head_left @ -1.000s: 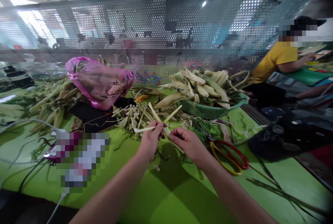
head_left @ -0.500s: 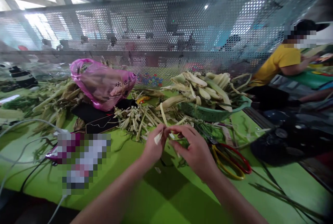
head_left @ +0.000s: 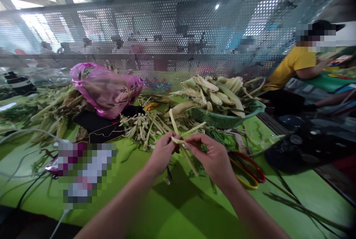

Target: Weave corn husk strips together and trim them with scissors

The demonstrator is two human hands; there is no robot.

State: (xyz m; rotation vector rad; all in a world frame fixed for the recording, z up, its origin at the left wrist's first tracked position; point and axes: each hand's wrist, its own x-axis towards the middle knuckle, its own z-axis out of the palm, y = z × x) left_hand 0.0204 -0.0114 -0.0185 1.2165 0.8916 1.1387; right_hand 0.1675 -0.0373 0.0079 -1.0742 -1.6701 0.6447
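Observation:
Both my hands meet above the green table [head_left: 178, 209], pinching pale leaf strips [head_left: 180, 135] that cross between the fingers. My left hand [head_left: 162, 153] is closed on the strips from the left. My right hand [head_left: 214, 157] pinches them from the right, with one strip hanging down under it. A pile of short cut strip pieces [head_left: 144, 124] lies just beyond my hands.
A teal basket [head_left: 222, 118] heaped with husks stands at the back right. A pink plastic bag [head_left: 105, 89] sits back left beside more husks [head_left: 52, 109]. Red and yellow scissors [head_left: 247, 168] lie right of my hands. A person in a yellow shirt [head_left: 294, 65] works at far right.
The strips were turned and folded between my fingers. My hands came close together, and the right hand now pinches the crossing with one strip hanging down.

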